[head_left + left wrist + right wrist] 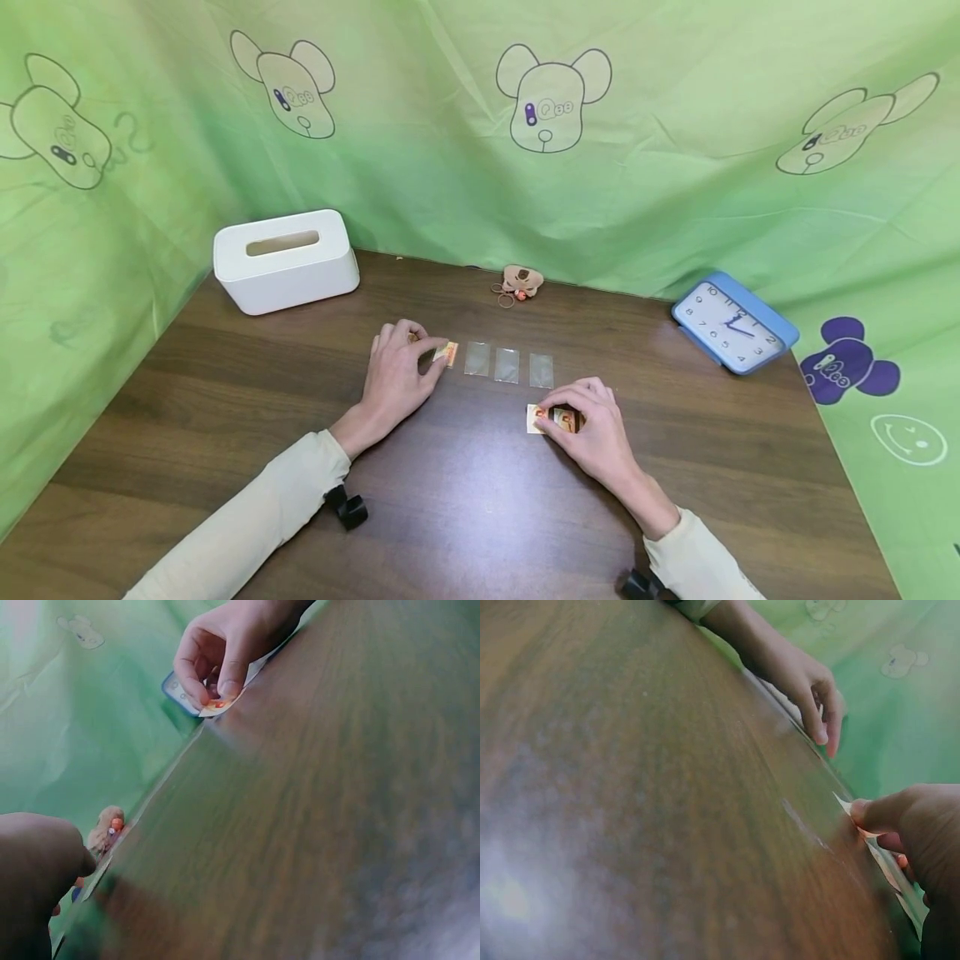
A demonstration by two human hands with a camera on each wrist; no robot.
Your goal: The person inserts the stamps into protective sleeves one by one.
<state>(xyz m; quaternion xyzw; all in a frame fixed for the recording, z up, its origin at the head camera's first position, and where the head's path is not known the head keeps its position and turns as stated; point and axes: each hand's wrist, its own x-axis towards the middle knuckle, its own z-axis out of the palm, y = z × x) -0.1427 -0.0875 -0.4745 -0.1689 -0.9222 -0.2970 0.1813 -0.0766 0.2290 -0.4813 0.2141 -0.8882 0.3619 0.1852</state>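
My left hand [396,367] is over the left end of a row on the table, thumb and forefinger apart at the edges of a small orange-and-cream printed card [450,353]. Part of another orange piece shows behind its fingers. To the right lie a clear plastic sleeve [477,358], a second sleeve [507,365] and a third sleeve [542,371]. Nearer me, my right hand [596,425] pinches a small white-edged printed card [536,419] between thumb and forefinger; it looks bent in the left wrist view. Another printed card [565,419] lies partly under that hand.
A white tissue box [288,262] stands at the back left. A brown plush keychain [522,281] lies at the back middle and a blue clock [735,323] at the back right. Green printed cloth [427,183] hangs along the table's back and sides.
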